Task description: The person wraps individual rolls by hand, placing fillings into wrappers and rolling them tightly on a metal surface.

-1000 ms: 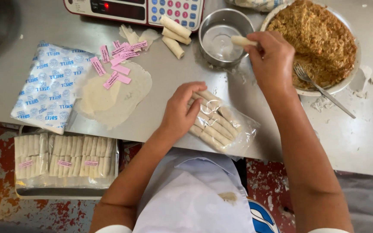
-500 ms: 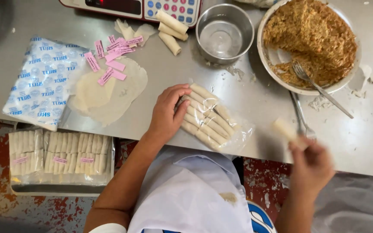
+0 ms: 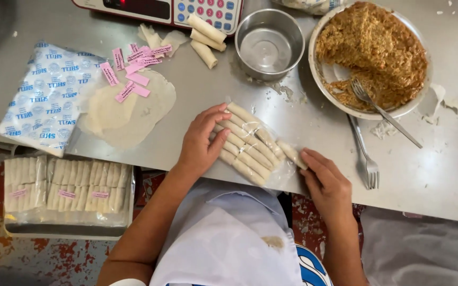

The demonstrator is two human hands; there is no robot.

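From the head camera, a clear plastic bag [image 3: 258, 151] of pale, slim rolls lies slanted at the near edge of the steel worktop [image 3: 451, 175]; the rolls sit side by side in a neat row, thin wrappers smooth and uncooked. The left hand [image 3: 200, 145] lies flat and spread on the bag's closed end. The right hand [image 3: 327, 180] pinches one more roll [image 3: 291, 153] at the bag's open mouth. Beyond stand a small steel bowl [image 3: 269, 45], a wide bowl of brown filling [image 3: 372, 55], two forks [image 3: 369, 130], round wrappers [image 3: 128, 108] and pink labels [image 3: 131, 71]
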